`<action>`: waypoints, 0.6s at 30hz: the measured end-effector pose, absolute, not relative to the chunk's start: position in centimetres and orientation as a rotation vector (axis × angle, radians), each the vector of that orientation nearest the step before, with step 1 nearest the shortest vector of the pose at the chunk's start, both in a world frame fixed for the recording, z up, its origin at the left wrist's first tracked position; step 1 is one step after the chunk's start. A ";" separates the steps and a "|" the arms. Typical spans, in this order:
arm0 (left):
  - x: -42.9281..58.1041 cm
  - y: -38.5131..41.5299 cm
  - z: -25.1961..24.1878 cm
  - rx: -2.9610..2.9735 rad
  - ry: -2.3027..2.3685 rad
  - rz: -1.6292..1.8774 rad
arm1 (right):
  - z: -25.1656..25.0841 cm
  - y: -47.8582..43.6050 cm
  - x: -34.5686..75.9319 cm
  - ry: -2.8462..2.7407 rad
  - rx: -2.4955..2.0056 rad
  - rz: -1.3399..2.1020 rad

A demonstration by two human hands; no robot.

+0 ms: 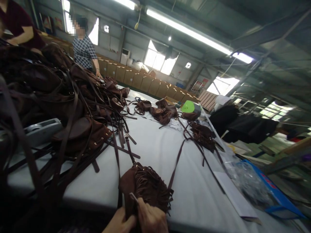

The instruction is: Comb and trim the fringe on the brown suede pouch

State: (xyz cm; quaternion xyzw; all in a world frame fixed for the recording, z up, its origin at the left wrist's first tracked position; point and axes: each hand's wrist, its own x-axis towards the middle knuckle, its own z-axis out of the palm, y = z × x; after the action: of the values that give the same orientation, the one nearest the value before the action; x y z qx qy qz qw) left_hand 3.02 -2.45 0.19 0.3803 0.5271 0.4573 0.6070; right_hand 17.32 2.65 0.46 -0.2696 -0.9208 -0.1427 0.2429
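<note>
Along tabletop (pixel 204 204), blue packet (pixel 283 197) shows blurred red print (pixel 268 181); left grip (pixel 122 220) pinches bag (pixel 150 187), right grip (pixel 152 216) slim object (pixel 133 196).

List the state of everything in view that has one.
Fringed brown bag: lying on the table, gripped
Left hand: closed on the bag
Right hand: closed, apparently on a slim tool
Brown bag pile: heaped, straps dangling
Fluorescent tube: lit
Cartons: lined up
Clear plastic: crumpled

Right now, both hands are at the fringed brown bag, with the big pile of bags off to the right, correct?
Wrong side: the head view shows the big pile of bags off to the left. The left hand and right hand are indeed at the fringed brown bag.
</note>
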 end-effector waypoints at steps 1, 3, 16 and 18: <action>3.1 -2.5 -0.3 0.884 1.228 1.063 | 0.3 3.3 17.0 -2.577 -0.745 -0.405; 3.2 -2.4 -1.2 0.869 1.234 1.056 | -0.3 4.7 16.9 -2.699 -0.903 -0.385; 1.6 -2.4 3.1 1.047 1.009 1.100 | 0.5 14.3 24.5 -2.260 -2.211 -0.176; 1.5 -2.0 3.3 1.014 1.047 1.107 | 0.3 14.3 25.6 -2.212 -2.241 -0.140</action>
State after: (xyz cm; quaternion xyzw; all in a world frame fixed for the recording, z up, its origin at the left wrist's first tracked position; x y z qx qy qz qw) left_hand 1.49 -2.04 3.27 0.4391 0.4535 0.4793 0.6098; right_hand 25.62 14.31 0.33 -0.7109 -0.7019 -0.0444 -0.0051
